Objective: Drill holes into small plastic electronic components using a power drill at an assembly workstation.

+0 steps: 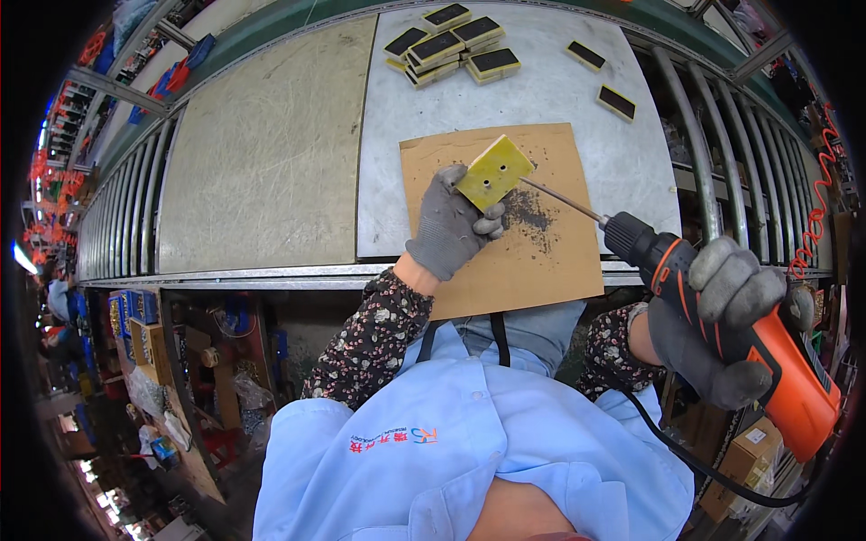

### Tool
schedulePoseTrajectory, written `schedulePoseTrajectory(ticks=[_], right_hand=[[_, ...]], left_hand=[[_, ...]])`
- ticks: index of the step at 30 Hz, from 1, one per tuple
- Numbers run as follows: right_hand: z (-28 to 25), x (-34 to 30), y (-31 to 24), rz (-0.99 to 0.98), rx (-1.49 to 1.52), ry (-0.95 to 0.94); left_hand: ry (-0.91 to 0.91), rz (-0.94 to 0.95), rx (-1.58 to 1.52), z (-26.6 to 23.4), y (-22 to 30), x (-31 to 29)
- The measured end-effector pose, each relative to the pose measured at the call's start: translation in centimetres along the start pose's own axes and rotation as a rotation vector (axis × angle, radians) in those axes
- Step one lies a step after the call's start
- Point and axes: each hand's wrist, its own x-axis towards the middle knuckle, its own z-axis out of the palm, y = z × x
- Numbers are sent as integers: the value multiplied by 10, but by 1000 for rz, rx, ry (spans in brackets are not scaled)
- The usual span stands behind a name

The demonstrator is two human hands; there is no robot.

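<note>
Yellow block: held tilted above the brown board at the worktop's near edge, pinched by its lower edge in the gloved left hand, fingers closed round it. It looks stiff, light and flat-faced; edge grip keeps the drilled face open. The drill is clenched in the gloved right hand, bit tip at or just beside the block's right edge. Dark swarf lies beneath. Similar blocks sit piled at the far edge.

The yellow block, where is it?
In the head view, the yellow block is held in the left hand over the brown board, touching the drill bit's tip.
</note>
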Motion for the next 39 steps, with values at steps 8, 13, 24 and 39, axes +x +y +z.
schedulePoseTrajectory(ticks=[8, 13, 24, 39], right_hand=[[1, -2, 18, 78, 64, -23], [-5, -11, 31, 111, 106, -39], [-28, -14, 41, 171, 145, -291], [-58, -3, -1, 61, 68, 148]], left_hand=[[-11, 58, 75, -2, -8, 2], [106, 98, 207, 4, -13, 6], [119, -27, 304, 5, -14, 11], [165, 1044, 2052, 33, 109, 123]])
